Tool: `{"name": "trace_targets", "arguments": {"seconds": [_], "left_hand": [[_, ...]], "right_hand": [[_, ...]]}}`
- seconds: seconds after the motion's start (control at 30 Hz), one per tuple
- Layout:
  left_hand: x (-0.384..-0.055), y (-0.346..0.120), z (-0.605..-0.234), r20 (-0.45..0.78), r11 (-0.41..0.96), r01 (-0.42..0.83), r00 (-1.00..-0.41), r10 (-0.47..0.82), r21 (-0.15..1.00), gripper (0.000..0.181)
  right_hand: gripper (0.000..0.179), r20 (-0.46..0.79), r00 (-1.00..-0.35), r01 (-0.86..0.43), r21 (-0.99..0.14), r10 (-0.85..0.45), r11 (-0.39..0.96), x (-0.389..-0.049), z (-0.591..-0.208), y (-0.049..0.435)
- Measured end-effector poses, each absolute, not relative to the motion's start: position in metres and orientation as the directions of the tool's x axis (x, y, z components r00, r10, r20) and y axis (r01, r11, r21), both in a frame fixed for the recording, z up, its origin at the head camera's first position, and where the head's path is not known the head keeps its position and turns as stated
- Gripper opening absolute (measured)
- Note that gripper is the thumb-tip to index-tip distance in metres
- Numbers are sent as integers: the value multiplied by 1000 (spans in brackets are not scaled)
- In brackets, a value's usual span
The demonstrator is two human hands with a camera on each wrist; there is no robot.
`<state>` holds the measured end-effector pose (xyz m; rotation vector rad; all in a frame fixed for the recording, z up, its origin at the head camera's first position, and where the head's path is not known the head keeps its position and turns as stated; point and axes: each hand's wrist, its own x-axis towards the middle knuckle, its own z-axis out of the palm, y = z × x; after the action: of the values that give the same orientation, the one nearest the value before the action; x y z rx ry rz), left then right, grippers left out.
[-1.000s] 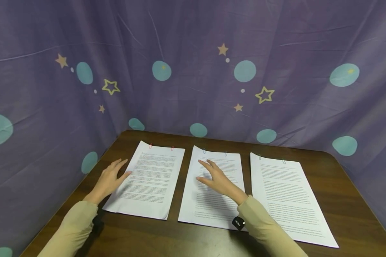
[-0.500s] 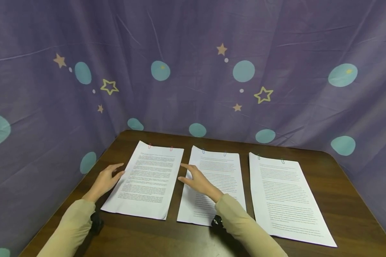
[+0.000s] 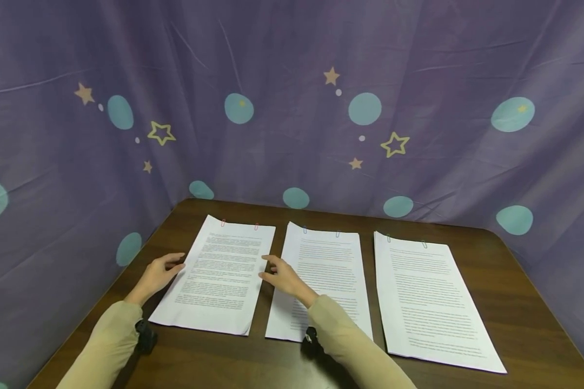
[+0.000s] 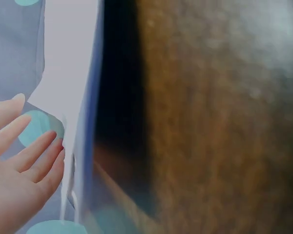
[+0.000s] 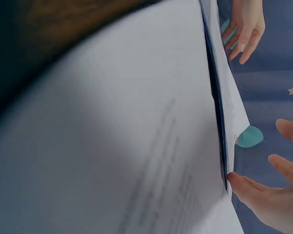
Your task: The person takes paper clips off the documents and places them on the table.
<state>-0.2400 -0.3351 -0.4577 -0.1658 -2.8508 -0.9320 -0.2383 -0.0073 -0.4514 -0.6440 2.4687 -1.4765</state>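
Note:
On the left of the table in the head view lies a stack of printed paper [image 3: 219,275], with two red paper clips [image 3: 223,222] on its top edge. My left hand [image 3: 157,274] is at the stack's left edge, thumb and fingers apart and slightly bent. Across from it, my right hand [image 3: 286,278] is at the right edge, thumb and forefinger pointing toward the sheets. Whether either hand touches the paper is unclear. The left wrist view has loosely spread fingers of the left hand [image 4: 29,175] beside a pale sheet; neither hand visibly pinches anything.
A middle paper stack [image 3: 333,270] with blue clips [image 3: 305,230] lies partly under my right forearm. Farther right is a third stack [image 3: 433,302] with dark greenish clips [image 3: 424,244]. All rest on a brown wooden table [image 3: 272,367], with a purple patterned curtain [image 3: 292,151] behind.
My right hand has moved left from above the middle stack to the left stack's right edge. The left hand has shifted slightly down and left along the opposite edge. The papers stay put.

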Motion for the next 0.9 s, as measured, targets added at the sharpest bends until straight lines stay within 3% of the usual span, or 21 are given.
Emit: {"name": "trace_targets", "arguments": {"seconds": [0.5, 0.9], "left_hand": [[-240, -330, -460, 22, 755, 70, -997, 73, 652, 45], [-236, -326, -459, -80, 683, -29, -996, 43, 729, 51]], "right_hand": [[56, -5, -896, -204, -883, -443, 422, -231, -461, -21], [54, -84, -928, -46, -941, -362, 336, -226, -466, -28]]}}
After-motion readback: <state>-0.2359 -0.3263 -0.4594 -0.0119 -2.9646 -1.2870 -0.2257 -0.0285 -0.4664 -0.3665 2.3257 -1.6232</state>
